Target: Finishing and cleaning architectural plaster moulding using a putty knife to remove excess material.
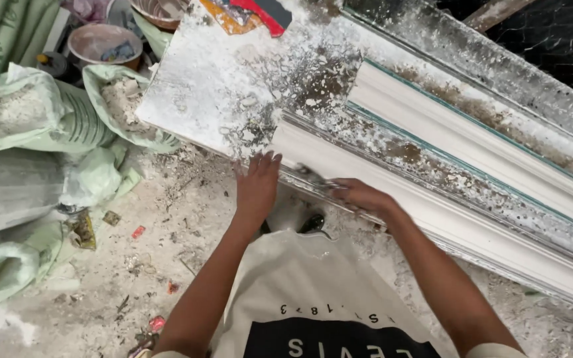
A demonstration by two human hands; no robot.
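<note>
Right hand [361,194] is clenched around a small scraping tool [310,176], fingers curled over its handle, and the metal end of that tool pokes out to the left of the knuckles, lying on the near edge of the long white plaster moulding [432,199]. Just left of the tool tip sits the left hand [257,182], grasping nothing: it lies flat, fingers spread and pointing away from the body, fingertips pressed to the front lip of the bench [220,99] right where the moulding begins. The two hands are near each other but apart, with the tool's blade between them. From the grip the moulding runs off to the right and downward along the bench edge, smooth and white; beyond it, farther from the body, lies a second white moulding [445,126] with a thin green edge, parallel to the first. The bench top around both is crusted with white plaster and brown patches. Far beyond the left hand, at the bench's top end, lie a red-handled tool [266,13] and an orange one. Left of the hands, down on the dusty floor [134,265], slump pale green sacks [28,119] and a pink bucket [104,43].
</note>
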